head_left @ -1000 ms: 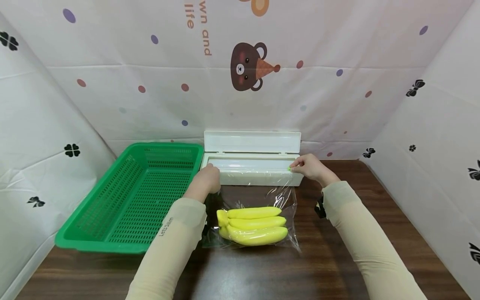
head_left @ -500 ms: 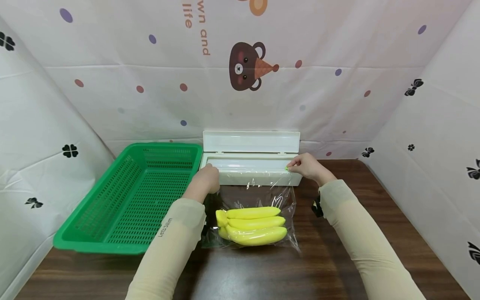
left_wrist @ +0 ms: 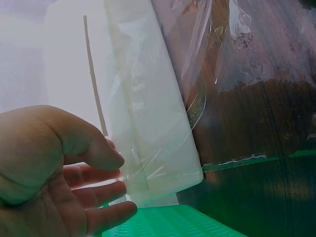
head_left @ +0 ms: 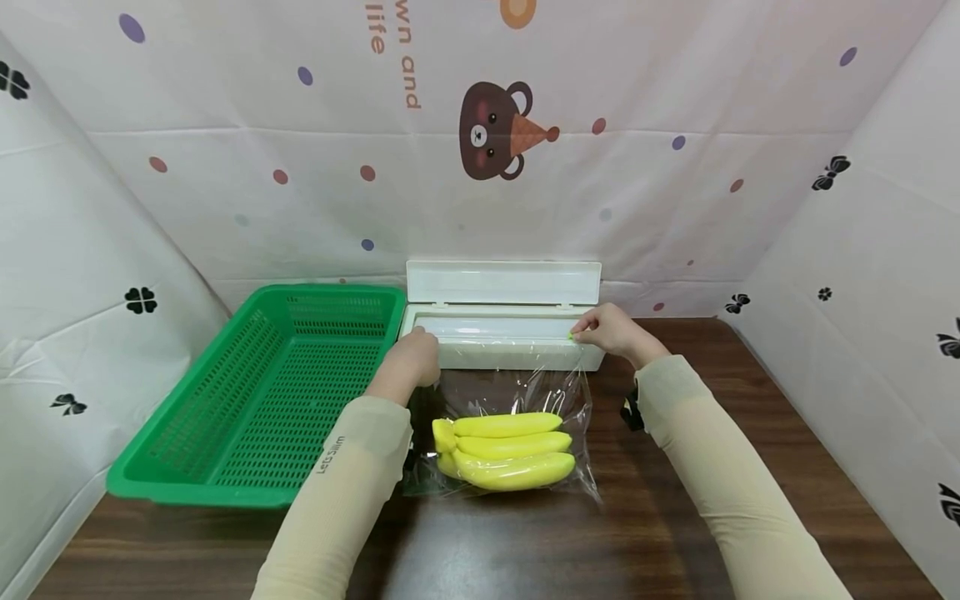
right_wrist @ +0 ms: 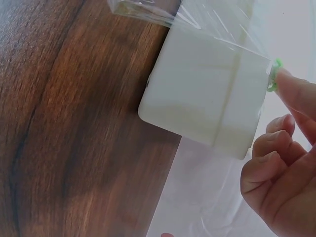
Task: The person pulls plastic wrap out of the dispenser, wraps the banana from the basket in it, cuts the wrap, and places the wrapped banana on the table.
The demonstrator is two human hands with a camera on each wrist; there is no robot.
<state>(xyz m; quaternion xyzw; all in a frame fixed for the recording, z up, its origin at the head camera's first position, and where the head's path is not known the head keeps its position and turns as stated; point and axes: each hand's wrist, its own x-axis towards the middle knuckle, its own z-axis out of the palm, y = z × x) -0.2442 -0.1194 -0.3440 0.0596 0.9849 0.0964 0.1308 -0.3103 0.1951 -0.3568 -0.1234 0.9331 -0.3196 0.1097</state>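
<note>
A white cling film dispenser [head_left: 480,358] stands against the back wall with its lid [head_left: 502,282] raised. Clear cling film [head_left: 536,390] runs from it over the front and onto a bunch of yellow bananas [head_left: 513,450]. At the dispenser's right end, my right hand [head_left: 615,332] pinches a small green slider [right_wrist: 274,75] between thumb and index finger, with the other fingers curled. My left hand [head_left: 411,360] is at the left end; in the left wrist view, creases in the film run to its thumb and bent index finger, which pinch the film's edge.
A green perforated basket [head_left: 202,492] sits to the left, close beside the dispenser and left forearm. Patterned white sheets [head_left: 675,233] enclose the back and sides of the brown wooden table [head_left: 637,533].
My right hand has slid slightly left along the dispenser with the green slider. The left hand stays at the left end, and the bananas keep their place.
</note>
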